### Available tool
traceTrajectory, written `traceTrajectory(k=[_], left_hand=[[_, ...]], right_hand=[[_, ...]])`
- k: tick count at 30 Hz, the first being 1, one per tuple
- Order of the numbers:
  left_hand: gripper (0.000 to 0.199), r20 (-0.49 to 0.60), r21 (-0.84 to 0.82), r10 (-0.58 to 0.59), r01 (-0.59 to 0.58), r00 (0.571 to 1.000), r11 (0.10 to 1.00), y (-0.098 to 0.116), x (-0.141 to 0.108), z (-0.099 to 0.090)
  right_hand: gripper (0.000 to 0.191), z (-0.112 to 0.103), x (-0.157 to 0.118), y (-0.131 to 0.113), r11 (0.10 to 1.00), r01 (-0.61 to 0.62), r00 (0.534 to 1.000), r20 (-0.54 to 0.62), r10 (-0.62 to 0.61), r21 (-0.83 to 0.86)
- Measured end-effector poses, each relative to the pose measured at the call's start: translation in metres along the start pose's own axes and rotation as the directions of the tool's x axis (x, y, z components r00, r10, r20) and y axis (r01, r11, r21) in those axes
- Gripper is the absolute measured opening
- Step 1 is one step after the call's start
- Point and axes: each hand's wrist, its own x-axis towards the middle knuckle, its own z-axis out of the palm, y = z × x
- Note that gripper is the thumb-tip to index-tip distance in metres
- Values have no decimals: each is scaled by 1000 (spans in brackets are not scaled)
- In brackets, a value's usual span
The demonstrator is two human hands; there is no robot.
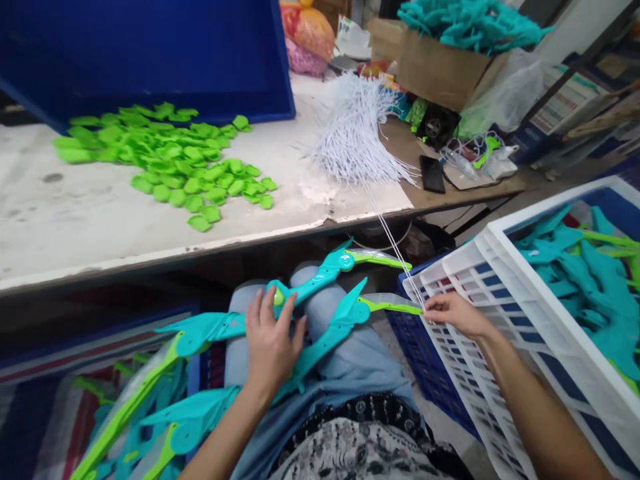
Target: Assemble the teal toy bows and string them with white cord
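Note:
Two long teal and lime-green plastic toy wings lie across my lap, a farther one [325, 272] and a nearer one [343, 321]. Each has jointed teal sections and lime-green end bars with clear film. My left hand [273, 337] rests on them with fingers spread, by a round green cap [279, 297] on the farther one. At the right, my right hand [455, 315] pinches white strings [393, 240] beside the nearer wing's green tip. These strings run up to the table, toward a large bundle of white strings [353, 137].
Loose lime-green caps [175, 157] are heaped on the white table [75, 220] before a tipped blue bin [150, 60]. A white crate [530, 293] of teal parts stands at my right. Beyond are a dark phone [432, 175] and a cardboard box [440, 67] of teal pieces.

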Motion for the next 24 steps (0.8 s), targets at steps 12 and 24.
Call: traceTrajectory(k=[12,24], left_hand=[[15,884,-451,99,775,458,442,155,-13,88],[15,946,-324,73,935,317,144,179,1,122]], right_hand=[[33,27,-22,84,983,185,774,-620,-133,20],[18,44,-16,96,934,256,635,-685,-357,-250]])
